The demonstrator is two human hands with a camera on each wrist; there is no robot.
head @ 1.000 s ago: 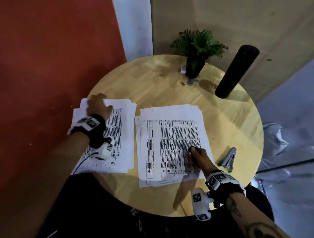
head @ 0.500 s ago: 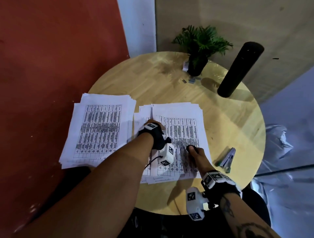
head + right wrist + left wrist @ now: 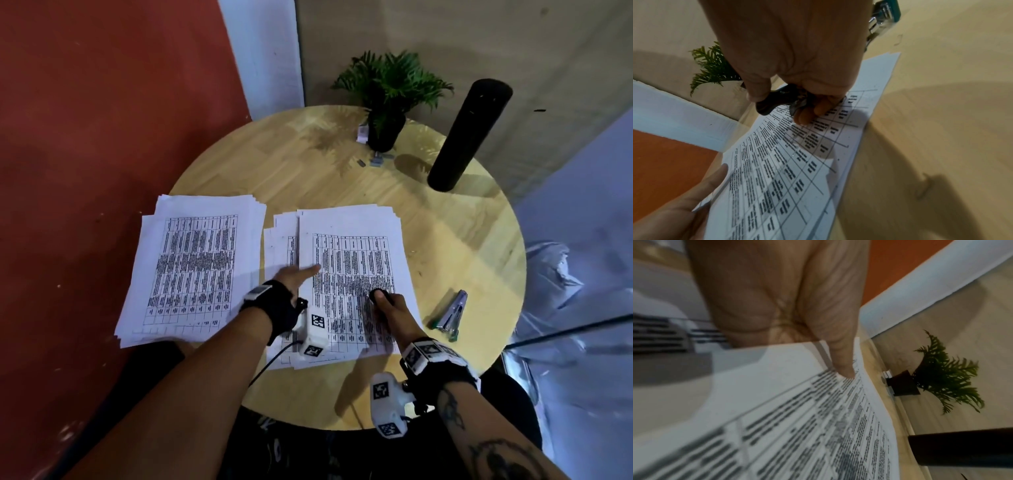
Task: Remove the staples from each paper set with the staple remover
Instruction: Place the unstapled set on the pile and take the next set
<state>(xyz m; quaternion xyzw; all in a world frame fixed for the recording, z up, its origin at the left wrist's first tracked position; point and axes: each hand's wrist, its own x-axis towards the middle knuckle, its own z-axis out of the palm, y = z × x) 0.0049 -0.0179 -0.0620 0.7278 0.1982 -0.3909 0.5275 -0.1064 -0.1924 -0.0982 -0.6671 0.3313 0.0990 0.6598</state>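
Two stacks of printed paper sets lie on the round wooden table [image 3: 445,240]: a left stack [image 3: 195,270] and a right stack [image 3: 352,260]. My left hand [image 3: 296,279] [image 3: 777,296] pinches the left edge of the right stack's top set [image 3: 797,418], thumb on top, fingers hidden beneath the sheet. My right hand [image 3: 394,313] [image 3: 793,48] rests on the lower right of the same set [image 3: 797,162] and grips the black staple remover [image 3: 378,294] [image 3: 774,100]. Its metal jaws point down at the paper.
A silver stapler [image 3: 448,315] [image 3: 881,14] lies on the table right of the right stack. At the back stand a potted plant [image 3: 387,102] and a black cylinder [image 3: 469,133], with small metal bits [image 3: 375,161] by the pot. A red wall is at the left.
My left hand left the left stack and crossed to the left edge of the right stack, taking hold of its top set. My right hand stayed put with the remover.
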